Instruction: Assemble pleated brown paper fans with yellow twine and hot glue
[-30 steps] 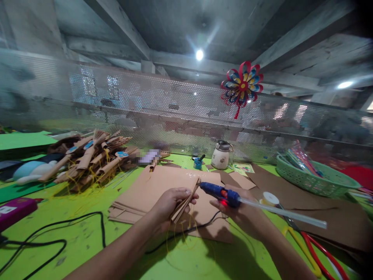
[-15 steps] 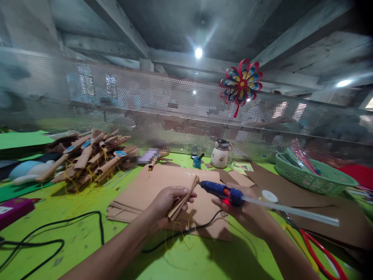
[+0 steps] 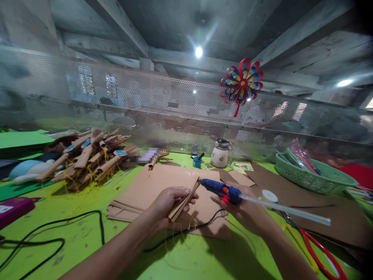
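Observation:
My left hand (image 3: 166,204) is closed round a folded brown paper piece (image 3: 185,201) with thin yellow strings hanging from it. My right hand (image 3: 243,210) grips a blue hot glue gun (image 3: 221,190) with a clear glue stick (image 3: 285,210) jutting out behind. The gun's nozzle touches the upper end of the folded paper. Both hands hover over a stack of brown paper sheets (image 3: 151,186) on the green table (image 3: 72,233).
A heap of finished brown paper rolls (image 3: 87,157) lies at left. A black cable (image 3: 58,233) crosses the table. A green basket (image 3: 314,177), scissors with red and yellow handles (image 3: 314,245), a tape roll (image 3: 268,195) and a white jar (image 3: 220,154) are at right and behind. A perforated metal screen (image 3: 175,112) with a paper flower (image 3: 241,83) backs the table.
The glue gun's nozzle stays at the top of the folded paper; both hands have shifted only slightly. The view has dipped a little.

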`<state>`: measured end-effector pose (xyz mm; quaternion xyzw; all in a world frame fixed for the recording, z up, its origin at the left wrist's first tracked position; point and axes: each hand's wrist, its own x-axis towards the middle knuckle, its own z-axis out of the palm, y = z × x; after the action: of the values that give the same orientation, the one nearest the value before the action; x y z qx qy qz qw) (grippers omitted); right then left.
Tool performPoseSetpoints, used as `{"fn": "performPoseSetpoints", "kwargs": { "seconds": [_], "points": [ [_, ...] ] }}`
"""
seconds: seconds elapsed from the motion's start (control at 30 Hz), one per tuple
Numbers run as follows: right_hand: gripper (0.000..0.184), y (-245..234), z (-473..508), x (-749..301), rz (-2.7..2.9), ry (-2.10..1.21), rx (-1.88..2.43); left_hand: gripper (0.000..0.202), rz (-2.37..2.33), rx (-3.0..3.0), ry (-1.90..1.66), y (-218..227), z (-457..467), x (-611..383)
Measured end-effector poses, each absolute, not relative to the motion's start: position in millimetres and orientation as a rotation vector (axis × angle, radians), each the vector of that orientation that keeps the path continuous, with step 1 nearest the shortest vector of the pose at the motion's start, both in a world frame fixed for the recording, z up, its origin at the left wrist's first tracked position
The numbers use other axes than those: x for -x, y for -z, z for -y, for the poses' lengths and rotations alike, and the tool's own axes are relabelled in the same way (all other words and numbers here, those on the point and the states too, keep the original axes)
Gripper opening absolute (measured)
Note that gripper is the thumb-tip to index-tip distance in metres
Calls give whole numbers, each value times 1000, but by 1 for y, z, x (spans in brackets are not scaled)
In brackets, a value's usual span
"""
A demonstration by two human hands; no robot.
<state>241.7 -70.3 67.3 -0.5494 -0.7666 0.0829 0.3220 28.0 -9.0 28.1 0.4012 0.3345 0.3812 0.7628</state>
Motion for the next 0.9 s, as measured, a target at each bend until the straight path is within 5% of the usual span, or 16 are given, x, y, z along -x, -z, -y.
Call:
{"fn": "performPoseSetpoints", "kwargs": {
  "seconds": [0.9],
  "points": [
    [29,-72,65,-251,1985,-123,1414,20,-654,-888,-807,-24,8,-27]
  ]
}}
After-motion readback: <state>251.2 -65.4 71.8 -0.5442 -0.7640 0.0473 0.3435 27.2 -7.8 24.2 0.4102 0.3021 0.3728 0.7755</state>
